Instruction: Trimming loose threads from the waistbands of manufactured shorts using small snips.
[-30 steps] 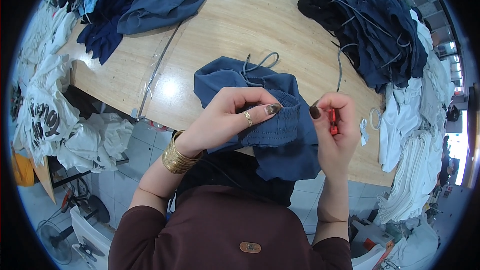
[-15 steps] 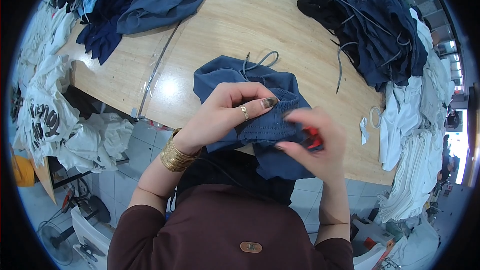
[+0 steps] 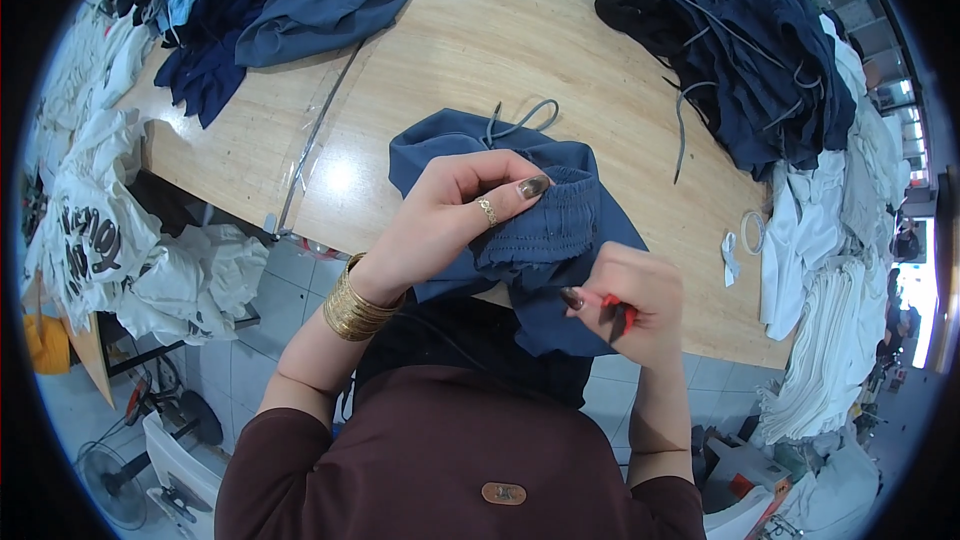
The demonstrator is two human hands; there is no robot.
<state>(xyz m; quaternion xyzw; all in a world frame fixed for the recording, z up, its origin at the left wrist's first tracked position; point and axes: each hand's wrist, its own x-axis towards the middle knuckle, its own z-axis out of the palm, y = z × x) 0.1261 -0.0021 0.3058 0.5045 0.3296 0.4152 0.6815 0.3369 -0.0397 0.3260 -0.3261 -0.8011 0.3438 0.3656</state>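
Observation:
A dark blue garment [image 3: 430,145] with a gathered elastic band [image 3: 555,215] lies bunched at the table's near edge, partly hanging over it. At its far side a grey drawstring [image 3: 540,120] loops out onto the wood. My left hand [image 3: 440,210] pinches the elastic band between thumb and fingers, holding its stitched inside upward. Just right of the band, my right hand [image 3: 640,295] is closed around small red-handled snips [image 3: 617,318], mostly hidden in the palm. Loose threads fringe the lower edge of the band.
Dark garments with cords [image 3: 740,50] are heaped at the far right of the wooden table [image 3: 480,30], and more blue garments [image 3: 320,20] at the far left. White cloth [image 3: 825,340] is stacked on the right. White printed garments [image 3: 100,230] hang on the left, above a fan [image 3: 115,485].
My right hand has drawn down and away from the band, its fingers closing around the red snips. My left hand keeps its pinch, and the band now stands more open to view.

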